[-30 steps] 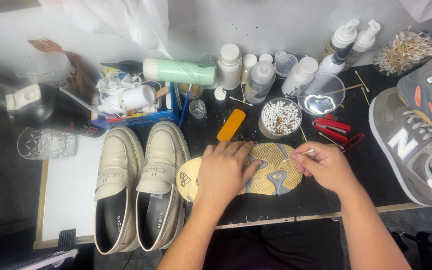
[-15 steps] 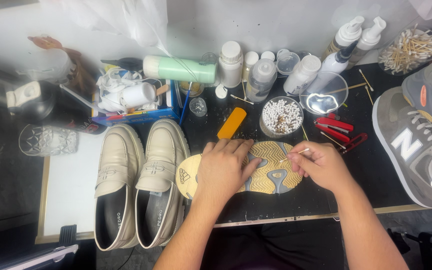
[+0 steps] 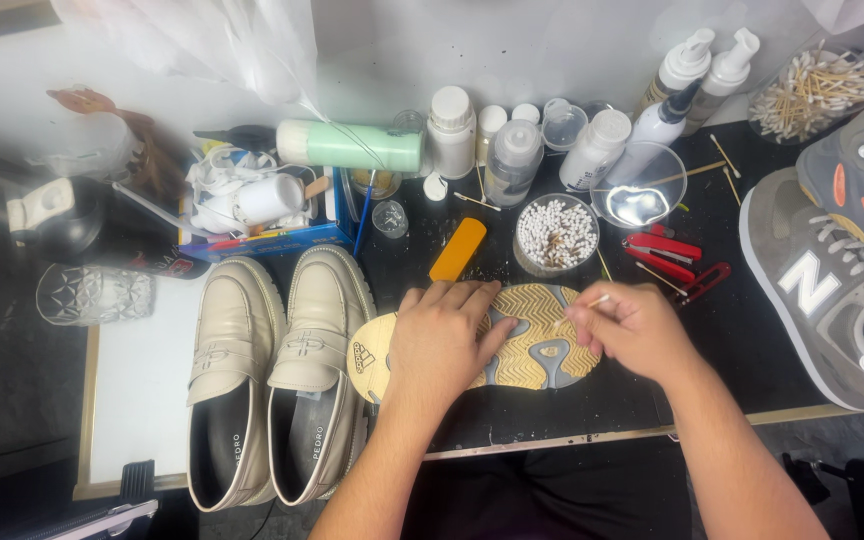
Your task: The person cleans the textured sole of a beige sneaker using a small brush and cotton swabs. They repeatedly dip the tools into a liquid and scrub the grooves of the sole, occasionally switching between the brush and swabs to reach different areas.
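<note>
A sneaker lies sole-up [image 3: 537, 335] on the black table, its tread yellow with grey patches. My left hand [image 3: 442, 335] rests flat over the middle of the sole, pinning it down. My right hand [image 3: 624, 325] is at the sole's right end, fingers pinched on a thin cotton swab [image 3: 582, 305] whose tip touches the tread. The shoe's upper is hidden underneath.
A pair of cream loafers [image 3: 277, 385] stands to the left. Behind are an orange block [image 3: 457, 250], a bowl of cotton swabs [image 3: 555, 233], a glass bowl [image 3: 638, 195], red clips [image 3: 664, 252], several bottles [image 3: 512, 160] and a green cylinder [image 3: 350, 145]. Grey sneakers [image 3: 832, 270] sit at right.
My right hand has shifted slightly along the right end of the sole with the swab. My left hand stays pressed on the sole.
</note>
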